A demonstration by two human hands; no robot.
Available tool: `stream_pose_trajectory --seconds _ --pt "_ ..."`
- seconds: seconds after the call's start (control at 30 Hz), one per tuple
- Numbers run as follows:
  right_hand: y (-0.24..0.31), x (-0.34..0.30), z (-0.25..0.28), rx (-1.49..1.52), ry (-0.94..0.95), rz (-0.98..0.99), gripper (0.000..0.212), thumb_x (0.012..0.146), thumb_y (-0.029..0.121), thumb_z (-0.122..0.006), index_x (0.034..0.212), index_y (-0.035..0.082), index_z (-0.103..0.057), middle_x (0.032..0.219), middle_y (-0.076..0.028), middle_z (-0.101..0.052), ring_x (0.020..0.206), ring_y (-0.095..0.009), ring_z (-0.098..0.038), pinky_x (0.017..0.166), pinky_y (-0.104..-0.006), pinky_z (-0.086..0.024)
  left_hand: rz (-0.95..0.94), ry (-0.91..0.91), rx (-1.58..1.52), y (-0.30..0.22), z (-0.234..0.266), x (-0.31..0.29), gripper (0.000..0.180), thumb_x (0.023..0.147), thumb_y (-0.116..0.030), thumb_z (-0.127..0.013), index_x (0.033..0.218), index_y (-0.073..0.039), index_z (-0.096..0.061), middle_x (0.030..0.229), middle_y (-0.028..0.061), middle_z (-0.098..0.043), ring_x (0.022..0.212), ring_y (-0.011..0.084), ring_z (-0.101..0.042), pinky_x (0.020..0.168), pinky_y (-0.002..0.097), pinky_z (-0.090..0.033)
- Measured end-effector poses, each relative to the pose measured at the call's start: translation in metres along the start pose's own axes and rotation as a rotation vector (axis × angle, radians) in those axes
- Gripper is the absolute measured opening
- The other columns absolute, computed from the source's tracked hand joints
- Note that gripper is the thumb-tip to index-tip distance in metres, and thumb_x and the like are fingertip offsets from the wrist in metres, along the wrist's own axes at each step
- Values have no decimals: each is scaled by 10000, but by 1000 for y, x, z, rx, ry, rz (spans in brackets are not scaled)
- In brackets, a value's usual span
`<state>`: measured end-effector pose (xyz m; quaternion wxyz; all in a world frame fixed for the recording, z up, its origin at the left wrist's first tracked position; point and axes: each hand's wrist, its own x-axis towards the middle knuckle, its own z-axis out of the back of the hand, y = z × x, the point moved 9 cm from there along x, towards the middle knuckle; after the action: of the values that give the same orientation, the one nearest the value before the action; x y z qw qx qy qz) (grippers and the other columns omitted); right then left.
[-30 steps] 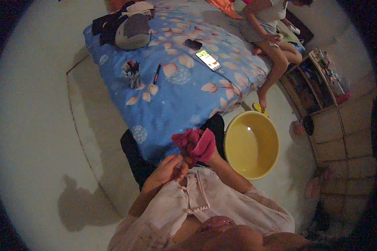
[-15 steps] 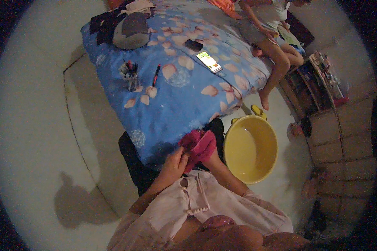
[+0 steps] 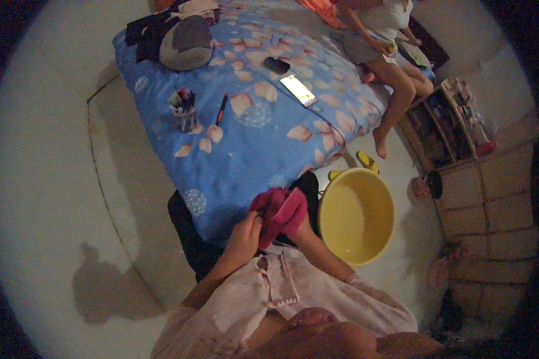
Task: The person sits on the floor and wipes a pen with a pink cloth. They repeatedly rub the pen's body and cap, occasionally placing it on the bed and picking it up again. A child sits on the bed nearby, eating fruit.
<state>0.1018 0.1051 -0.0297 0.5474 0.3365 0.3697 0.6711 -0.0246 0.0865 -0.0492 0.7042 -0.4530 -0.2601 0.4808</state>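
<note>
A magenta cloth [image 3: 276, 212], thick and bunched up, is held between my two hands just off the bed's near edge. My left hand [image 3: 245, 233] pinches its left side, thumb and fingers closed on the fabric. From the right, my right hand [image 3: 302, 230] reaches up into or behind the cloth; its fingers are covered by the fabric, so their grip does not show. One flap of the cloth stands folded up over the right-hand side. What kind of article the cloth is cannot be made out.
A blue flowered bed [image 3: 233, 173] carries a pen cup [image 3: 183, 110], a red-and-black pen [image 3: 222, 109], a lit phone [image 3: 298, 90], a dark case [image 3: 276, 65] and a cap [image 3: 187, 45]. Right of my knees stands a yellow basin [image 3: 358, 218]. Another person [image 3: 383, 60] sits at the far right.
The cloth has shifted slightly left with my hands, and its upper flap sits a little more upright. The other person's hand and arm have moved.
</note>
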Motion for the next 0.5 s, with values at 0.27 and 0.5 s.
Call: stream_pose_trajectory --seconds 0.27,0.5 --pt "0 -5 36 918 -226 -469 267 892 274 -516 1026 49 -566 962 -46 -583 881 -185 -551 769 -330 -444 270 34 -396 -14 18 -5 155 922 -117 -463 1013 -1 -510 788 233 -601 734 444 -574 626 467 -445" --pt "21 -9 20 -81 -155 -144 211 848 244 -592 1012 112 -605 887 -89 -629 839 -233 -594 766 -326 -469 -173 -151 171 -31 20 -2 243 882 -106 -507 1113 -48 -462 846 265 -606 759 472 -573 669 505 -450"
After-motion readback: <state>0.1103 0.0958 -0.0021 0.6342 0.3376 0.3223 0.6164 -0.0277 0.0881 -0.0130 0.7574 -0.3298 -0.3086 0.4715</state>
